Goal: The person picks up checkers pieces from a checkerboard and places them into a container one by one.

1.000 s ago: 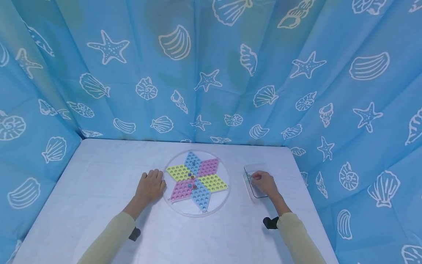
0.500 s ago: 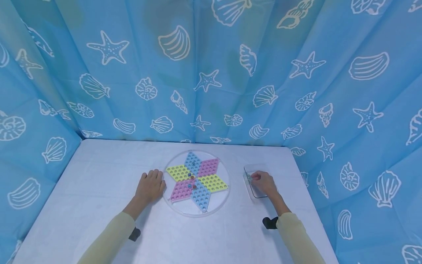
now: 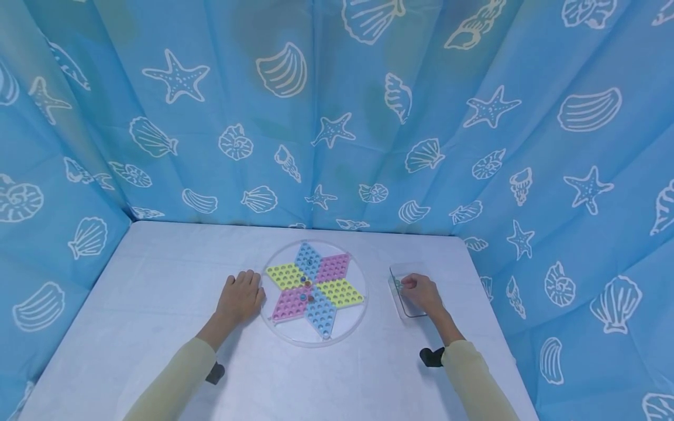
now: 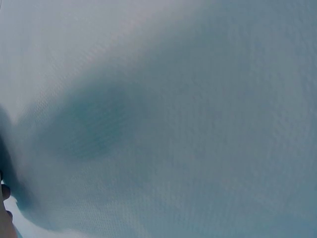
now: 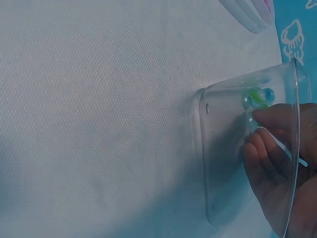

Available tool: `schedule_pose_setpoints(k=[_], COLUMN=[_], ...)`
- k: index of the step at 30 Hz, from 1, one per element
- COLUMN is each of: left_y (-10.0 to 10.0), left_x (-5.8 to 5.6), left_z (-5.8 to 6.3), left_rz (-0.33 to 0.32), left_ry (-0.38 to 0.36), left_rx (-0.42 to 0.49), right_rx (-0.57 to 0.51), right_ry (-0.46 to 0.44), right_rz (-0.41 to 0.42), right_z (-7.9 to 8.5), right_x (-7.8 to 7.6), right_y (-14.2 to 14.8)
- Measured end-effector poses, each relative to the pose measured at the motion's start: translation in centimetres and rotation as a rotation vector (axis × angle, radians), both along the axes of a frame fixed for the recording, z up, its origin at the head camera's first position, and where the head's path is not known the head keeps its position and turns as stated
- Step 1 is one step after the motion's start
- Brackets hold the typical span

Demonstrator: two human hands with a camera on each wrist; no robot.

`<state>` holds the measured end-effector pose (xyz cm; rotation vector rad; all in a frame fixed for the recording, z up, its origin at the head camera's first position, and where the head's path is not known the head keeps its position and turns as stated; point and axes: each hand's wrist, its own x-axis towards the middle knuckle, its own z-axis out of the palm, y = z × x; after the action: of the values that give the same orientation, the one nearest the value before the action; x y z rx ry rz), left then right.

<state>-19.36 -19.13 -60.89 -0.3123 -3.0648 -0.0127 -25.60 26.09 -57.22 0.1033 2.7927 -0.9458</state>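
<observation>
My right hand [image 3: 423,292] reaches down into a clear plastic box [image 5: 215,163] on the right of the table. Its fingers are curled, and the thumb and fingertips pinch at a clear marble [image 5: 250,118] near the box floor. Green and blue marbles [image 5: 256,96] lie clustered beside the thumb. My left hand [image 3: 242,296] rests palm down on the table, relaxed, just left of a round clear Chinese checkers board [image 3: 326,307]. It holds nothing. In the left wrist view only its fingertips [image 4: 6,192] show at the left edge.
The board has a six-pointed star of blue, pink and yellow holes, with several marbles [image 3: 303,297] around its centre and a few near the points. A white cloth covers the table [image 3: 337,380]. Blue shell-patterned curtains [image 3: 337,169] enclose the back and sides.
The head view tilts very slightly. Both hands, the box and the board keep their places.
</observation>
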Motion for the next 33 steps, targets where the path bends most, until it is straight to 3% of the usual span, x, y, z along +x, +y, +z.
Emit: schedule_pose_setpoints(k=[10,17,28,33], left_y=[-0.1,-0.1,-0.1,-0.1], left_x=[0.1,0.1,0.0,0.0], left_z=[0.2,0.4,0.1,0.2], left_rz=[-0.017,-0.010,-0.008,-0.007], left_ry=[0.008,-0.003,0.024,0.023], left_rx=[0.005,0.002,-0.012,-0.001], right_rx=[-0.026,-0.062,-0.134,-0.157], right_ry=[0.013,0.088,0.118,0.104], right_rz=[-0.010,0.036,0.099,0.109], right_z=[1.1,2.4,5.2,4.8], right_x=[0.2,-0.1,1.4,2.2], right_y=[-0.1,-0.9,-6.0,-8.6])
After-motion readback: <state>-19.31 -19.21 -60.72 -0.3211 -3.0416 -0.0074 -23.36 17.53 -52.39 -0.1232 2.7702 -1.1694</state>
